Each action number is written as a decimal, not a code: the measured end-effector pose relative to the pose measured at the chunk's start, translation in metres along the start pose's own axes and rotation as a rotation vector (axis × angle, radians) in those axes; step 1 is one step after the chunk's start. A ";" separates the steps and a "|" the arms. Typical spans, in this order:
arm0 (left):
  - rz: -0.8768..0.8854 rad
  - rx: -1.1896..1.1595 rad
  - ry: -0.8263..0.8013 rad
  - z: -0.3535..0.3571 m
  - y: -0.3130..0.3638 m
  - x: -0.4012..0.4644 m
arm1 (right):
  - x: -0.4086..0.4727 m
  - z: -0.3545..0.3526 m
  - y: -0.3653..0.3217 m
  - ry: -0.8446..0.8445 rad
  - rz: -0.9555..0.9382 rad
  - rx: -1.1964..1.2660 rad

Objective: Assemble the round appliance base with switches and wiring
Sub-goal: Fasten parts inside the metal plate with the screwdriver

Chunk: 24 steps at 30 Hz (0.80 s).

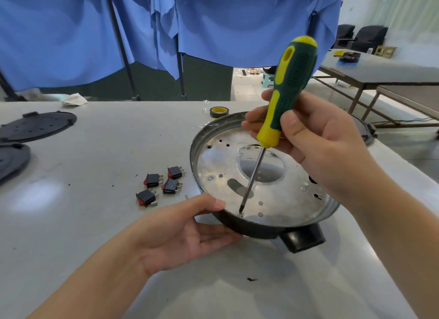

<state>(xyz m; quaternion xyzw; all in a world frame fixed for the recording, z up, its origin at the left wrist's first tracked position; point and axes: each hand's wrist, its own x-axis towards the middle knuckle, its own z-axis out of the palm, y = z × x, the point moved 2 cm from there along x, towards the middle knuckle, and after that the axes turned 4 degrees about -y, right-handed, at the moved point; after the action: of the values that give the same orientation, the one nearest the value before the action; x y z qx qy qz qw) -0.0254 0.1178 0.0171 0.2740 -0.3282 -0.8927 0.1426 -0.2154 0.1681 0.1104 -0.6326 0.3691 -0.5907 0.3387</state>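
The round appliance base (280,197), a black shell with a silver metal plate inside, lies tilted on the table (95,223) at centre right. My right hand (316,143) grips a green and yellow screwdriver (288,88); its tip stands on a screw (240,214) near the plate's front rim. My left hand (190,233) holds the base's near-left edge, thumb on the rim and fingers underneath. Several black and red rocker switches (164,184) lie loose on the table left of the base.
Two black round covers (38,126) lie at the far left. A roll of black tape with a yellow core (219,111) sits behind the base. A white rag (74,99) lies at the table's back edge, under blue drapes. Other tables stand at right.
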 end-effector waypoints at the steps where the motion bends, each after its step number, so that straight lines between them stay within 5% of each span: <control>1: -0.001 0.002 0.000 0.000 0.000 0.000 | -0.001 0.000 0.000 -0.003 0.001 -0.006; 16: -0.008 -0.013 0.017 0.001 0.001 0.000 | -0.001 0.005 -0.018 -0.070 -0.069 -0.095; 24: -0.002 -0.013 0.032 0.002 0.000 0.002 | 0.011 0.017 -0.025 0.022 -0.053 -0.483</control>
<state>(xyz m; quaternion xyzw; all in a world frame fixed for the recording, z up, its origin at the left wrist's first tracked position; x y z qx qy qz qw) -0.0285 0.1176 0.0172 0.2877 -0.3196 -0.8904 0.1490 -0.1962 0.1708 0.1362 -0.6981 0.4867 -0.5009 0.1577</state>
